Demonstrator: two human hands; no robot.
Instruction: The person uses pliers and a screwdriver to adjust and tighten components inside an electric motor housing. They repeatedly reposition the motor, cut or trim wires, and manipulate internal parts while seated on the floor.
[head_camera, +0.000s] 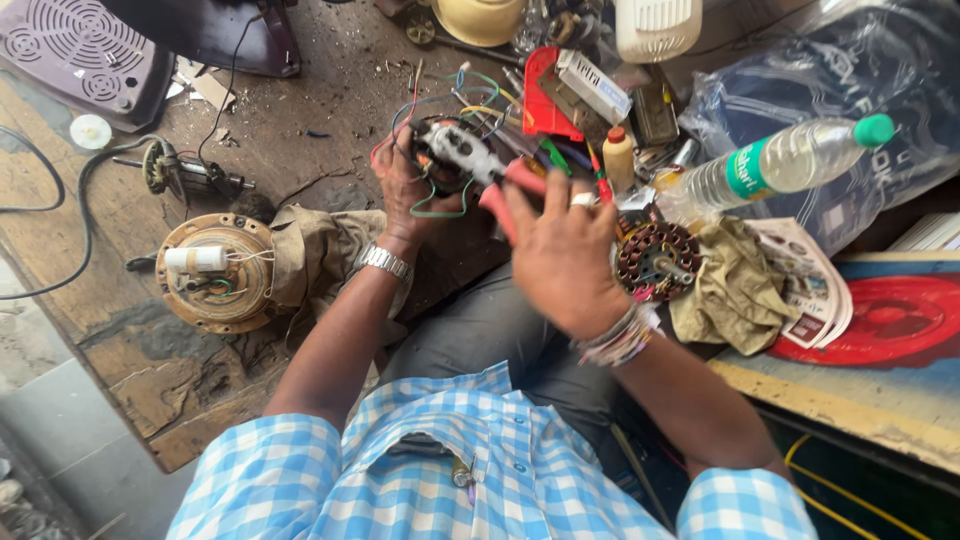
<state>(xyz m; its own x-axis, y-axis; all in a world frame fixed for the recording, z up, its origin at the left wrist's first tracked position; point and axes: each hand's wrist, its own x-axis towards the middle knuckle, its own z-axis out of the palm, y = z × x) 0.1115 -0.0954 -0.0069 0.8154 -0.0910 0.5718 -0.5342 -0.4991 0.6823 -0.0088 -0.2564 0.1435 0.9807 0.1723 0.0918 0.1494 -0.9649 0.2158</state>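
My left hand (402, 190) grips a small dark motor part (437, 150) with a bundle of coloured wires (470, 95) coming off it. My right hand (560, 250) holds red-handled pliers (478, 162), whose metal jaws sit on that part. A watch is on my left wrist, and beads and threads wrap my right wrist. Both hands work above my lap, in front of a worn wooden bench (120, 330).
A round fan motor housing (215, 272) lies on a rag at the left. A copper-wound stator (655, 262), a crumpled cloth (735, 285), a plastic water bottle (775, 162), a small bottle (619, 158), a red tray of tools (545, 95) and cables (60, 200) surround me.
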